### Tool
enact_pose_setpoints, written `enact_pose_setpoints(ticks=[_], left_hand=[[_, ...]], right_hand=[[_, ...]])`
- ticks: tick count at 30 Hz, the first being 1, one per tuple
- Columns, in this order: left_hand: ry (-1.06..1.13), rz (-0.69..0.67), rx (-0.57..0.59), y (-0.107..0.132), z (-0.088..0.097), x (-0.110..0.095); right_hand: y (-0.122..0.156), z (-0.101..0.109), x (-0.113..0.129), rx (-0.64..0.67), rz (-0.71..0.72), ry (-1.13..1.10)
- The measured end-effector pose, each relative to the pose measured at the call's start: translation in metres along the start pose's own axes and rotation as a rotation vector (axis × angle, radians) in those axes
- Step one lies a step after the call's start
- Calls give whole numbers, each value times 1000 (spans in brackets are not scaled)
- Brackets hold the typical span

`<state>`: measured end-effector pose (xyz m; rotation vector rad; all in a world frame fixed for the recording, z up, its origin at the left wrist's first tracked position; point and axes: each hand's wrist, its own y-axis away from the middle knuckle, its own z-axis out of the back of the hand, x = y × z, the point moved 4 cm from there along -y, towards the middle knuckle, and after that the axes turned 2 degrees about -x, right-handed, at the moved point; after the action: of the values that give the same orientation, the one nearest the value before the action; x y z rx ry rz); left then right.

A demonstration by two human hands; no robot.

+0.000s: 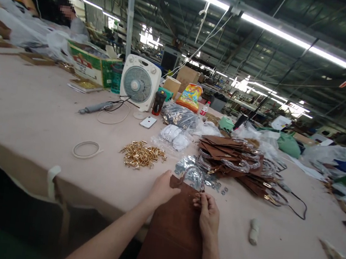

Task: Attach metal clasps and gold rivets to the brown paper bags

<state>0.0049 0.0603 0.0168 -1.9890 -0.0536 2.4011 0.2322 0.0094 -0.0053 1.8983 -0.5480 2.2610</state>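
A brown leather bag panel point(174, 234) lies over the near edge of the table, hanging toward me. My left hand point(162, 189) grips its top left corner. My right hand point(209, 211) pinches the panel's top edge at a small metal fitting, just below a plastic-wrapped handle loop point(193, 175). A heap of gold metal fittings point(142, 154) lies a little beyond my left hand. To the right of it a stack of brown leather panels point(234, 160) with wrapped handles is spread out.
A white tape ring point(86, 149), a white phone point(148, 122), a white box fan point(140, 82), bags of parts point(179, 115) and a small white roll point(254, 230) lie on the pink table point(31, 103). People sit at the far left behind a printed carton point(89, 64).
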Motion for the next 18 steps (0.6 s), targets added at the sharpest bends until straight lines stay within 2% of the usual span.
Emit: enact_pose_setpoints(ticks=[4, 7, 10, 18], left_hand=[[525, 224, 241, 5, -17, 6], [800, 360, 379, 19, -26, 11], [923, 438, 423, 30, -26, 15], [1037, 701, 573, 40, -27, 19]], right_hand=[[2, 3, 8, -4, 83, 93], [4, 5, 11, -20, 119, 116], [7, 6, 13, -37, 149, 114], [10, 3, 12, -21, 178, 118]])
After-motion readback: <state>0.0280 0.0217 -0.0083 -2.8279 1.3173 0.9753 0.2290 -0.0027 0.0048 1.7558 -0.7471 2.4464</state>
